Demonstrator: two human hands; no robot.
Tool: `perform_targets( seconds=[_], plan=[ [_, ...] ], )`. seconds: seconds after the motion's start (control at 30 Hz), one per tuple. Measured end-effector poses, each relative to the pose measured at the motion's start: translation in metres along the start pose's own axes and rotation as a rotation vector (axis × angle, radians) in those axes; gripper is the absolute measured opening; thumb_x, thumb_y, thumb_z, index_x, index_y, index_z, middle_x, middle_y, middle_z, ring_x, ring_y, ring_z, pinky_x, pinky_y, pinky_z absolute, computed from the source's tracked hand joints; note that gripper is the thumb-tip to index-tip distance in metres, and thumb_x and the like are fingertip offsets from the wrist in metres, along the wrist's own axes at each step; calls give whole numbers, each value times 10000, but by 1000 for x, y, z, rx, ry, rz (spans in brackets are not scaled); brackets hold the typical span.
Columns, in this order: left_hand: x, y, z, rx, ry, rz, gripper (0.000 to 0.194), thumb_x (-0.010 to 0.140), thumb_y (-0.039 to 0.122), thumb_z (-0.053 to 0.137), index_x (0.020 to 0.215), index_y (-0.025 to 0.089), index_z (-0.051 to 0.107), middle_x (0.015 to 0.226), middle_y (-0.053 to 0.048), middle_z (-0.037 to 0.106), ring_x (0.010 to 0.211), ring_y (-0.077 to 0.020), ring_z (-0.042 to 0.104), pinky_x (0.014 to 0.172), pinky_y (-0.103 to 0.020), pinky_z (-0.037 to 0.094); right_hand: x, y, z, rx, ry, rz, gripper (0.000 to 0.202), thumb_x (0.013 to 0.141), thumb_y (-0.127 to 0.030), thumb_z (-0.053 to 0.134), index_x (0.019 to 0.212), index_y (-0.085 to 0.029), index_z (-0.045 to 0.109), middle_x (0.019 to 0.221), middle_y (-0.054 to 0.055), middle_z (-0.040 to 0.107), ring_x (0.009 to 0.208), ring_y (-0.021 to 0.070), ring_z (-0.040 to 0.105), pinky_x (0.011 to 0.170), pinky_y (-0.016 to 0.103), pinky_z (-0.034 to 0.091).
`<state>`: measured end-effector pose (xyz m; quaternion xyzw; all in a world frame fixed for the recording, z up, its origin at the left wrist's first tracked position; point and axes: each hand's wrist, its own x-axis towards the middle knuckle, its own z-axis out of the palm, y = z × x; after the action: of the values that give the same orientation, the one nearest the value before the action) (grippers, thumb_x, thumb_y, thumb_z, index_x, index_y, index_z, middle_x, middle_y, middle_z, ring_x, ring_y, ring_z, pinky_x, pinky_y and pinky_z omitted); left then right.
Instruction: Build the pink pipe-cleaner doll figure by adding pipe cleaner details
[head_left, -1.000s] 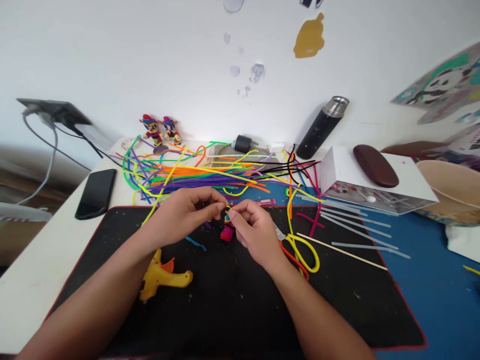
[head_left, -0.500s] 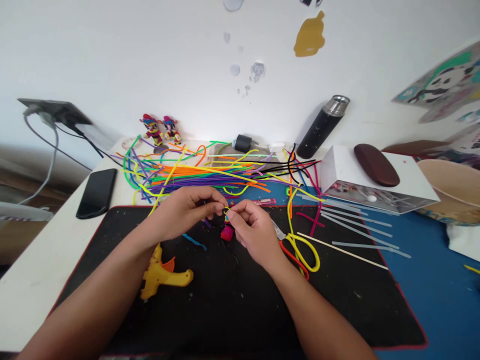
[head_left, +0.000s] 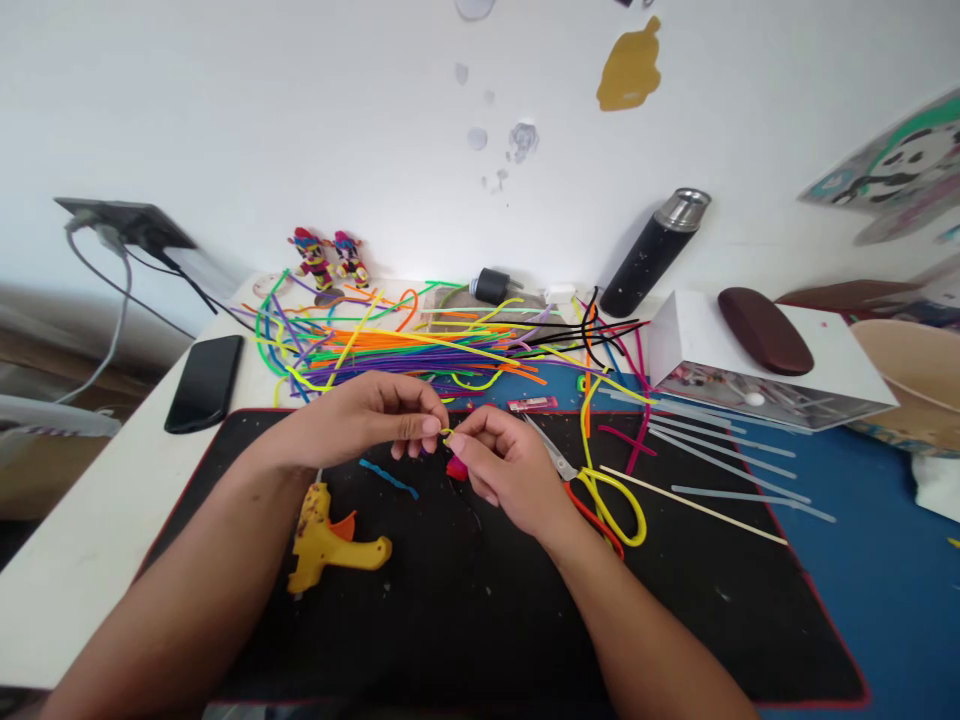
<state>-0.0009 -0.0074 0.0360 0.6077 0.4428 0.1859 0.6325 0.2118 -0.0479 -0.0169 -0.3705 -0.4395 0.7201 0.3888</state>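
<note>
Between my two hands runs a short piece of yellow pipe cleaner [head_left: 447, 433]. The thumb and forefinger of my left hand [head_left: 394, 415] pinch one end of it. My right hand [head_left: 506, 460] pinches the other end, its remaining fingers curled. Just below the fingertips shows a small pink-red fuzzy piece [head_left: 456, 468], partly covered by my right hand; I cannot tell whether it is held or lies on the mat. A twisted blue pipe cleaner [head_left: 388, 478] lies under my left wrist. Scissors [head_left: 611, 505] with yellow and orange handles rest beside my right wrist.
A yellow glue gun [head_left: 337, 545] lies on the black mat [head_left: 450, 620] by my left forearm. Behind the hands spreads a heap of coloured pipe cleaners [head_left: 405, 350]. Glue sticks [head_left: 735, 465], a wooden stick [head_left: 694, 505], a phone [head_left: 204, 383], a flask [head_left: 652, 255] and a white box [head_left: 780, 350] surround the mat.
My left hand has shifted slightly, and the yellow pipe cleaner now stretches sideways between the fingertips. The pink-red piece is more covered by my right hand. The whole view has moved a little.
</note>
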Motion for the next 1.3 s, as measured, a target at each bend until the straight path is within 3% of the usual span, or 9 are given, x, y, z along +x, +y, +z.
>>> perform_targets(
  seconds=[0.47,0.83,1.3],
  plan=[
    [1,-9,-5,-132,-64,-67,286,823,431,888,862,172,775,702,-14,695,620,-117,619,525,-180,485,-1,-2,1,9,-26,5,284,863,-436,765,806,-205,611,533,-110,493,362,51,357,374,205,249],
    [10,-17,1,-279,-85,-57,359,764,430,941,820,135,744,653,4,665,557,-83,581,475,-134,448,0,-2,1,46,-27,19,306,841,-454,771,810,-202,600,527,-118,481,348,42,339,357,191,232],
    [18,-24,13,-433,-23,13,343,753,384,965,819,132,742,623,24,649,523,-66,554,439,-113,436,0,0,2,102,-30,8,317,846,-454,785,799,-202,598,528,-116,485,343,34,330,358,187,225]
  ],
)
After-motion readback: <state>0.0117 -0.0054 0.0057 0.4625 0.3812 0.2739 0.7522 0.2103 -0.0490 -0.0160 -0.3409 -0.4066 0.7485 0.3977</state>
